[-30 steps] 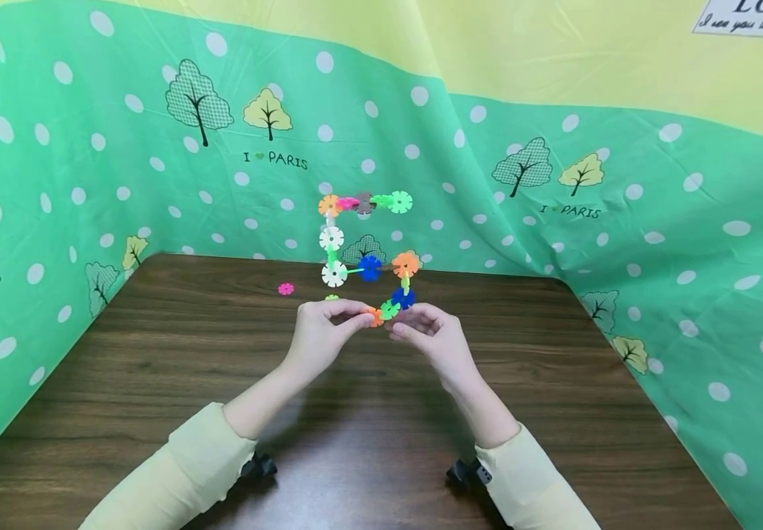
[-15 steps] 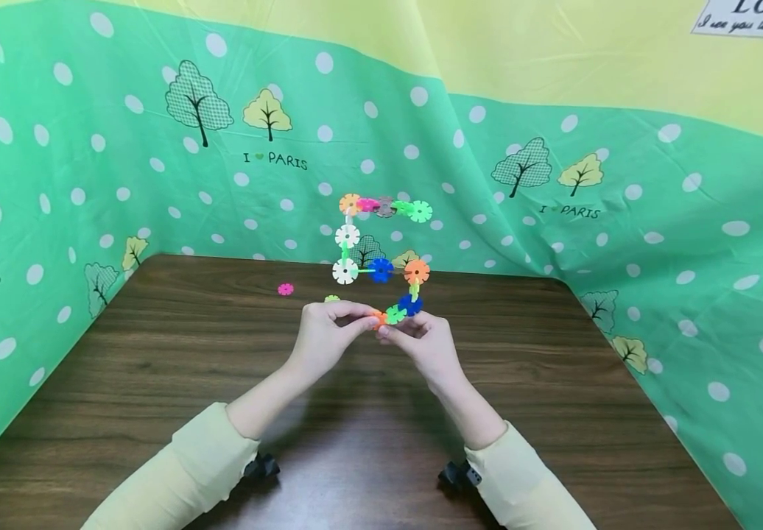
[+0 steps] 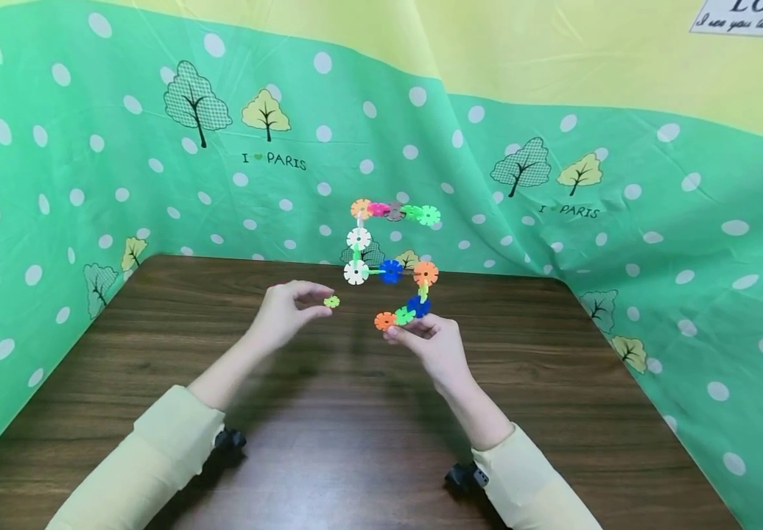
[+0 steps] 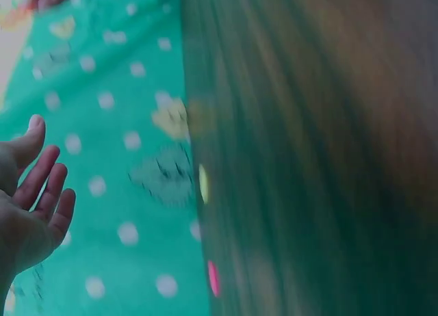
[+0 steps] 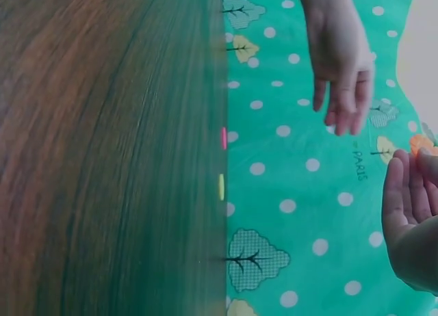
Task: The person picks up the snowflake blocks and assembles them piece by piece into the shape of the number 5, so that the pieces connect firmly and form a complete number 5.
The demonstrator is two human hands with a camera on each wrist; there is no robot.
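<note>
My right hand (image 3: 436,346) pinches the lower end of a chain of joined snowflake discs (image 3: 391,271), by the orange end disc (image 5: 421,144). The chain stands up in the air in an S-like shape, with white, blue, orange, green, pink and grey discs. To the left, my left hand (image 3: 280,316) has thumb and fingers apart and holds nothing; in the left wrist view its fingers are spread. Beyond its fingertips in the head view lies a loose yellow-green disc (image 3: 331,302). A loose pink disc (image 5: 224,138) lies on the table, mostly hidden behind my left hand in the head view.
The brown wood-grain table (image 3: 355,412) spreads under both arms. A green and yellow cloth (image 3: 368,110) with dots and trees hangs behind and along both sides. Dark wrist devices (image 3: 466,478) sit below the sleeves. The left wrist view is partly blurred.
My left hand has let go of the orange end disc and moved left, away from the chain. The chain has shifted right, and my right hand now holds it alone.
</note>
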